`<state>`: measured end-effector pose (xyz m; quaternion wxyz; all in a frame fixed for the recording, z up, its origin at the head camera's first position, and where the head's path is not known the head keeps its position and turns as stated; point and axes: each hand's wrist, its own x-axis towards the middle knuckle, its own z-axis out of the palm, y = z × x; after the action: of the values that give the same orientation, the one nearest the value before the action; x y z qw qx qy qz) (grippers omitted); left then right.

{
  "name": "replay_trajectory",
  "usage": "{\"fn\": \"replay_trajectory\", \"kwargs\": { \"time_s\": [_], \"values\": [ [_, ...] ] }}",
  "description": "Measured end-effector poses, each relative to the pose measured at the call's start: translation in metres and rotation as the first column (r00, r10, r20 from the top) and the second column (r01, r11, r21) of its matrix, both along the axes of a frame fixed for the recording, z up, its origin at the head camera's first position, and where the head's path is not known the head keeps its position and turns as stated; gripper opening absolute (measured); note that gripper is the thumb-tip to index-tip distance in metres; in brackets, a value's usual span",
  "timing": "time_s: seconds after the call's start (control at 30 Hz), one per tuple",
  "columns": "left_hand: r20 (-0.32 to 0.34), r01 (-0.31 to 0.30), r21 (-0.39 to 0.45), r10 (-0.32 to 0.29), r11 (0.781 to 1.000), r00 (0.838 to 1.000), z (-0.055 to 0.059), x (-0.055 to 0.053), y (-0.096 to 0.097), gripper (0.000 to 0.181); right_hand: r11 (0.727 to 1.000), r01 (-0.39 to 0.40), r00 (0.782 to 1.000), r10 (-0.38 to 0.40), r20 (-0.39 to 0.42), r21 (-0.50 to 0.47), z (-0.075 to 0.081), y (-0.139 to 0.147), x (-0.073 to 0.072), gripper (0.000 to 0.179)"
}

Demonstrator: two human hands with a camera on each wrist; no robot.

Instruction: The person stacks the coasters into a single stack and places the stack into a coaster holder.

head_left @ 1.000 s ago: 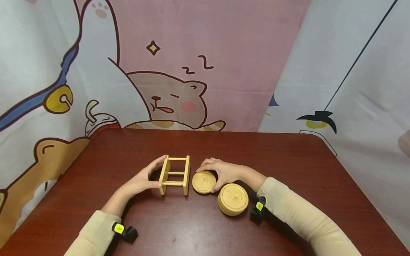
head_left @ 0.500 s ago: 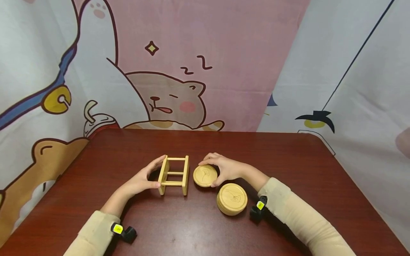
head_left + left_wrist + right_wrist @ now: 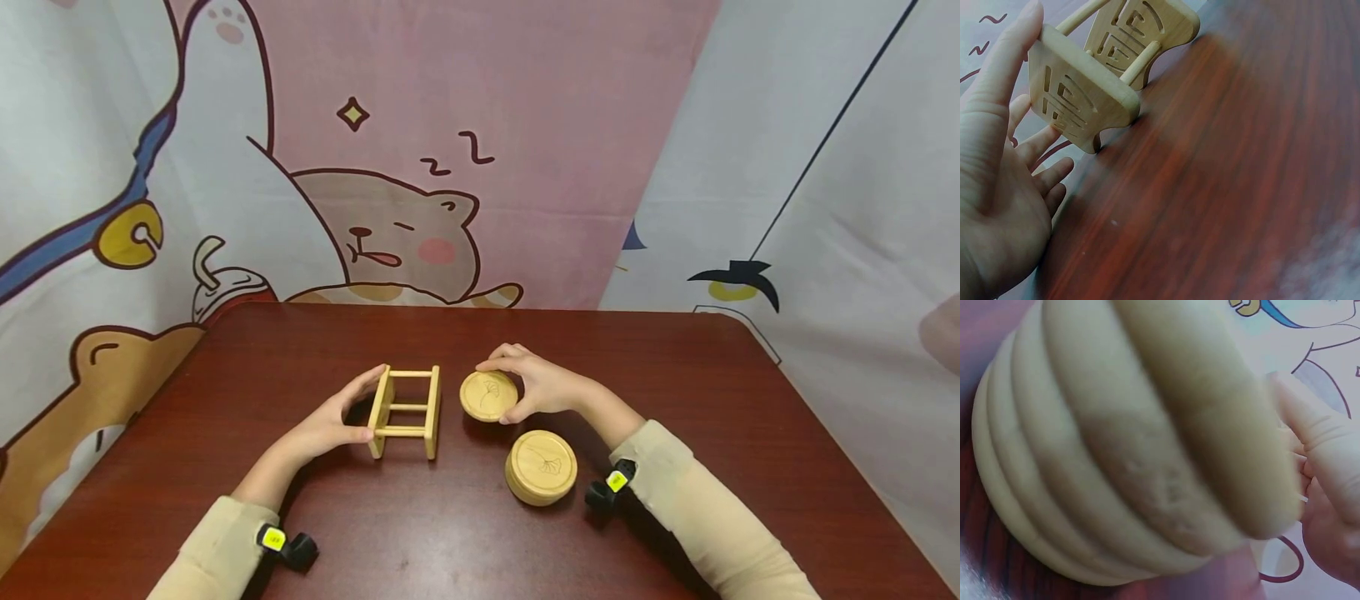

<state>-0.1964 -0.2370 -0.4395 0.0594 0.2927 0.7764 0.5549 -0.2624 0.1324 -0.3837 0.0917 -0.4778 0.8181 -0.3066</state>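
A small wooden coaster rack (image 3: 432, 412), two side panels joined by thin rods, stands on the table left of centre. My left hand (image 3: 326, 427) grips its left panel, thumb at the near end and fingers toward the far end. In the left wrist view, the rack's panels (image 3: 1079, 87) show cut-out slots. My right hand (image 3: 553, 388) pinches a round wooden coaster (image 3: 489, 396) by its edge, slightly tilted above the table, just right of the rack. Nearer me sits a stack of coasters (image 3: 542, 467); in the right wrist view this stack (image 3: 1116, 456) hides the held coaster.
The reddish-brown table (image 3: 420, 533) reaches back to a printed cartoon cloth (image 3: 562, 167). Each wrist wears a small black camera; the right one (image 3: 602, 493) is close to the coaster stack.
My right hand has raised the coaster off the table and carried it away from me and slightly right. The left hand and rack have stayed in place.
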Motion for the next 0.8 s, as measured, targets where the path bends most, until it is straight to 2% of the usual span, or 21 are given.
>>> {"fn": "replay_trajectory", "kwargs": {
  "time_s": [0.37,0.8],
  "values": [
    [-0.032,0.011,-0.011,-0.011,1.0,0.999,0.0,0.001,0.001,0.092,0.996,0.069,0.997,-0.071,-0.042,-0.05,0.016,0.014,0.014,0.077],
    [-0.001,-0.002,0.014,0.002,1.0,1.0,0.0,0.002,0.001,0.094,0.988,0.065,0.991,-0.082,-0.11,-0.143,0.028,0.031,0.038,0.078]
  ]
}}
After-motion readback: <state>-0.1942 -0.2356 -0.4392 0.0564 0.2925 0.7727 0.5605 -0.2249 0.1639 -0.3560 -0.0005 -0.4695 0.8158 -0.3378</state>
